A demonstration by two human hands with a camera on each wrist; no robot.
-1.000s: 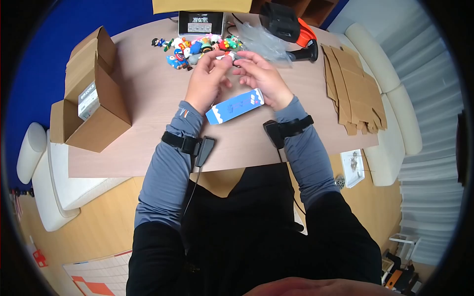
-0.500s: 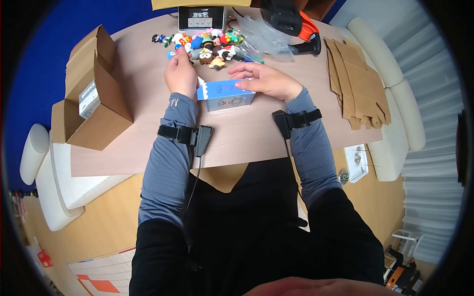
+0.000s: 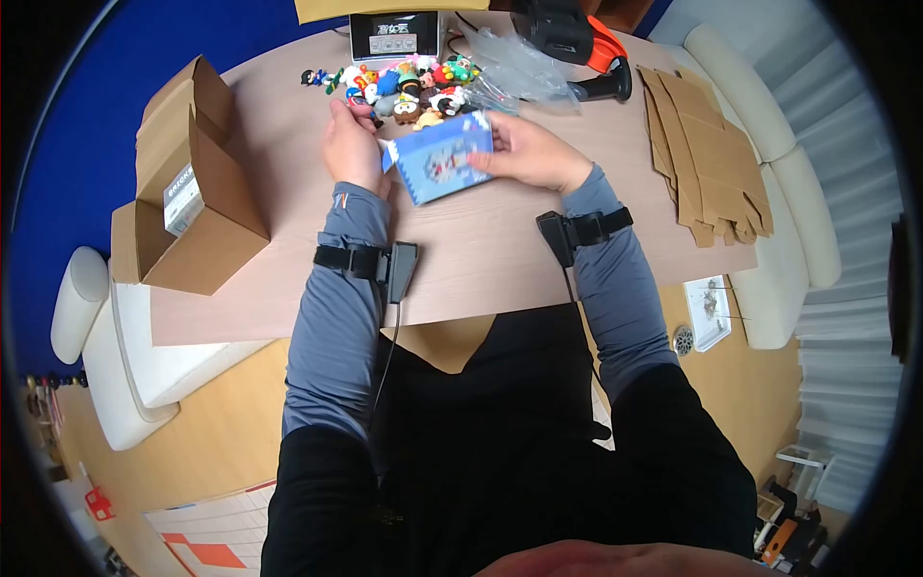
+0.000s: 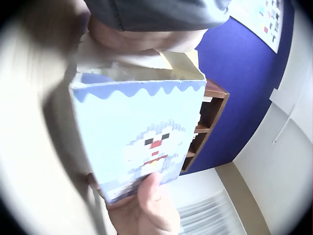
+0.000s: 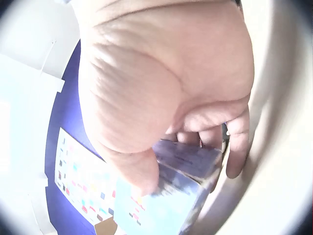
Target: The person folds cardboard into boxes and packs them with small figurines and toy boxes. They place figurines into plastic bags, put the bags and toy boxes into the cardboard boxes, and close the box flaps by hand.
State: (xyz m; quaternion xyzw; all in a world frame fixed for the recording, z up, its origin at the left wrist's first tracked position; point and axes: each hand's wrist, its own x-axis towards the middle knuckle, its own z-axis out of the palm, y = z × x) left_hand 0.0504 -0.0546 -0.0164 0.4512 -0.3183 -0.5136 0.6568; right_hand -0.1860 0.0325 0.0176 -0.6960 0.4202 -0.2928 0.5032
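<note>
My right hand holds a small blue cardboard box, its thumb across the printed front and its fingers behind. A pixel-style cartoon figure is printed on that face. In the left wrist view the box's top end is open, with a pale flap standing up beside the opening. My left hand is just left of the open end, fingers bent toward the toys; I cannot tell whether they hold anything. Several small toy figures lie in a pile just beyond both hands.
An open brown carton with a white box inside stands at the left. Clear plastic bags, a black and orange device and a small screen are at the back. Flattened cardboard lies at the right.
The box lay on the table below both hands; my right hand has since taken hold of it and tilted its printed front into view. My left hand has moved left, away from the right hand.
</note>
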